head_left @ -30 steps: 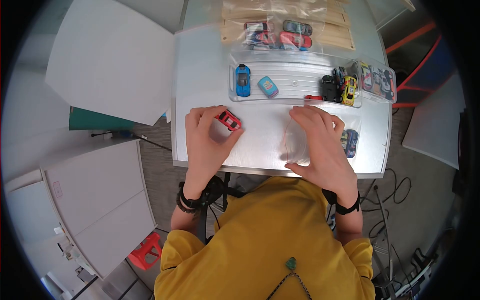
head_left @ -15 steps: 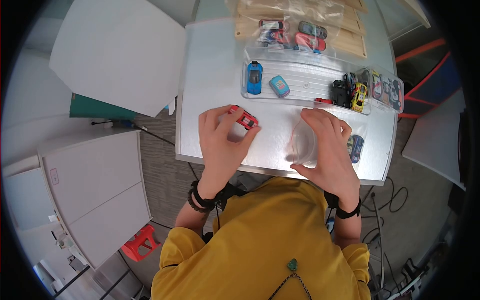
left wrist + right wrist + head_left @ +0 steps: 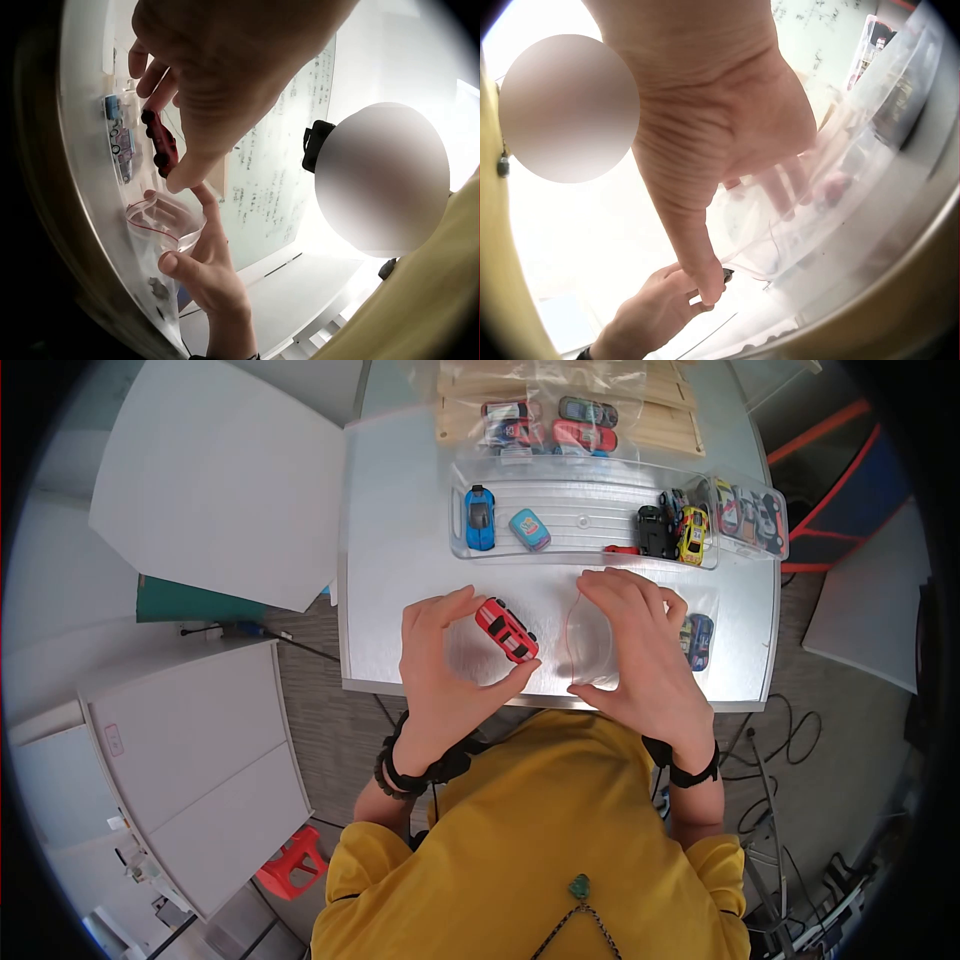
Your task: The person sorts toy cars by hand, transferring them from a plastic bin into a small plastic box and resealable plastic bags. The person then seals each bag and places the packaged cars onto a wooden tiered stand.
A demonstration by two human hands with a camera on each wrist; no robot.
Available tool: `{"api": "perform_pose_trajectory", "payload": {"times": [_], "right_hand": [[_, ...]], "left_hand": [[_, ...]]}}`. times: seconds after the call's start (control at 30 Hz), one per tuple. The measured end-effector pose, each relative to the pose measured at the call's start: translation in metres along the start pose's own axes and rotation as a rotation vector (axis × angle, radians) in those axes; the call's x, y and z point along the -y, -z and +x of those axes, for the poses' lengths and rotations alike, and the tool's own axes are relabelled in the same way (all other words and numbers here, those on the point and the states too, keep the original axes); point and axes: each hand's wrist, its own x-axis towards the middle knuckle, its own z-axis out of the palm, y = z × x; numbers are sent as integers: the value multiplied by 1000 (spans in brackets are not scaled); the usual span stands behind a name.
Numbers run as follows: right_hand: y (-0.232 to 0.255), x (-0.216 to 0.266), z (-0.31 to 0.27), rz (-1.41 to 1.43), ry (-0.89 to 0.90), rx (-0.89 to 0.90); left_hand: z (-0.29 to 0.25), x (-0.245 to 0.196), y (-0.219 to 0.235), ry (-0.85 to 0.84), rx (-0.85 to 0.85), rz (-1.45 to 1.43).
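A red toy car [image 3: 507, 630] with white stripes is pinched between the thumb and fingers of my left hand [image 3: 432, 660], above the table. Just to its right, my right hand [image 3: 648, 650] holds a clear zip bag [image 3: 592, 645], thumb and fingers spread apart at its mouth. A red line runs along the mouth, which gapes toward the car. In the left wrist view, the car [image 3: 161, 144] is side-on, above the bag [image 3: 161, 223]. A dark blue toy car [image 3: 701, 642] lies beside another under clear plastic, right of my right hand.
Behind the hands stands a clear plastic tray [image 3: 585, 548] holding a blue toy car [image 3: 480, 518], a small light-blue one [image 3: 529, 530] and several more at its right end. A smaller clear box [image 3: 770, 525] of cars adjoins it. Bagged cars [image 3: 588, 436] lie on wooden boards [image 3: 665, 425] farther back.
My left hand has moved right and a little nearer my body, bringing the red car closer to the bag. The car now shows more of its top. My right hand stays nearly still.
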Motion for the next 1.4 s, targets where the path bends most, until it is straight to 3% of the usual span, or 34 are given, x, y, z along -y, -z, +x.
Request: {"api": "perform_pose_trajectory", "payload": {"times": [0.27,0.33,0.57,0.8,1.0,1.23,1.4], "right_hand": [[-2,0,0,5,24,-7],[-3,0,0,3,29,-5],[-11,-2,3,24,70,5],[-17,-9,2,16,120,-77],[-18,-12,-2,30,118,-69],[-18,-14,-4,48,133,-53],[5,-14,-20,-28,93,-92]], "left_hand": [[8,-8,3,-42,34,-44],[8,-5,-5,-119,151,-205],[20,-12,-21,-162,349,-232],[18,-14,-20,-163,404,-253],[15,-12,-21,-195,345,-166],[19,-9,-23,-166,495,-218],[22,-4,-37,-270,562,-248]]}}
